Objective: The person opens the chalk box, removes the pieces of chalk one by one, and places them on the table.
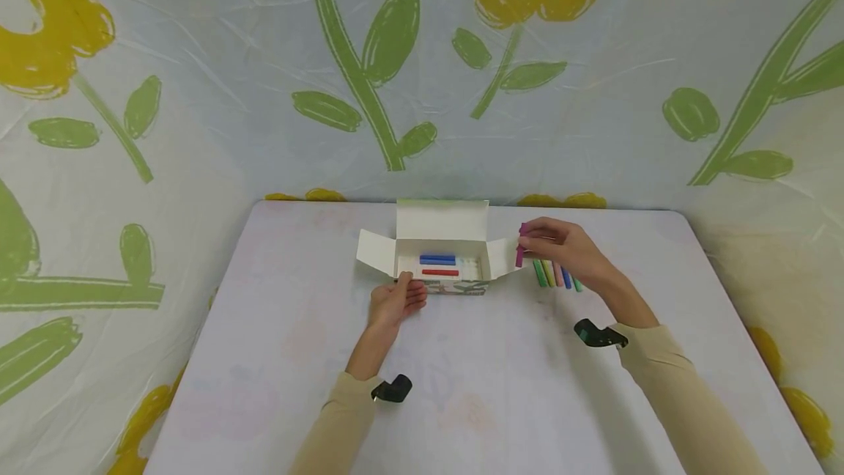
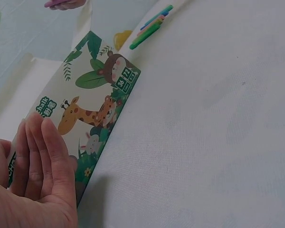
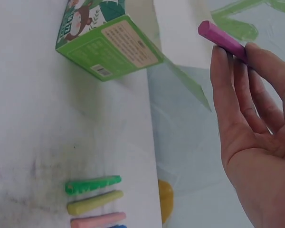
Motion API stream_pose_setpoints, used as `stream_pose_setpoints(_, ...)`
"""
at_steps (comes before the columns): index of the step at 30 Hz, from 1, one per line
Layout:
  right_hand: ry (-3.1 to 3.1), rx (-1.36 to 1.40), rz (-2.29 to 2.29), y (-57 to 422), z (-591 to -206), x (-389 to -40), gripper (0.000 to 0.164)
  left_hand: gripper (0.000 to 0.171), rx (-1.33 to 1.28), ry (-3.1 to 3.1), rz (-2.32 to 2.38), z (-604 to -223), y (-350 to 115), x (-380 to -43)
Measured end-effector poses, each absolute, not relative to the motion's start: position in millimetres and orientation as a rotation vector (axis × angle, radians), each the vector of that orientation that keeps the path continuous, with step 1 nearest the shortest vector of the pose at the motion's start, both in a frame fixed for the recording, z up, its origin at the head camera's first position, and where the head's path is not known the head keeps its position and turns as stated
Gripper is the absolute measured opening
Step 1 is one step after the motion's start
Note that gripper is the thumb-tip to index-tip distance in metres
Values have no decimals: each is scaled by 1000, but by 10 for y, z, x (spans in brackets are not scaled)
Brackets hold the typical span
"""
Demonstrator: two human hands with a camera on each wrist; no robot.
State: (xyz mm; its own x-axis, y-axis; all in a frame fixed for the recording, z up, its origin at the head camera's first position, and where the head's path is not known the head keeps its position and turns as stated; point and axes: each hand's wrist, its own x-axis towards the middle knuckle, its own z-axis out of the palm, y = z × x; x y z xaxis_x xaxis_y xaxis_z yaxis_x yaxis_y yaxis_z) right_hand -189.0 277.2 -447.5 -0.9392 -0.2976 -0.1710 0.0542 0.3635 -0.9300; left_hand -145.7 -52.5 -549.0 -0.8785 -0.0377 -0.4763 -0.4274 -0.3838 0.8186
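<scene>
A chalk box (image 1: 455, 288) printed with cartoon animals stands with its lid and side flaps spread. Inside it lie blue chalk sticks (image 1: 437, 259), a red chalk stick (image 1: 439, 272) and white ones at the right. My left hand (image 1: 390, 304) grips the box's front wall near its left corner, thumb at the top edge and fingers against the printed face (image 2: 80, 109). Between thumb and fingertips, my right hand (image 1: 568, 249) pinches a purple chalk stick (image 3: 223, 38), raised beside the right flap (image 1: 504, 256).
Several chalk sticks lie in a row on the table right of the box, among them a green one (image 3: 92, 184), a yellow one (image 3: 95, 202) and a pink one (image 3: 99, 220). A flower-print sheet (image 1: 435, 145) hangs behind the table (image 1: 501, 387).
</scene>
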Motion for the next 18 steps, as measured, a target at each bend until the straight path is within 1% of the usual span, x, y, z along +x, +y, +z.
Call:
stream_pose_setpoints(11, 2394, -107, -1453, 3061, -4537, -1726, 59, 33, -586, 1612, 2321, -5487, -554, -1447)
stream_pose_setpoints(18, 2410, -11, -1391, 3216, -4748, -1587, 61, 33, -603, 1601, 2333, -5478, -541, -1446)
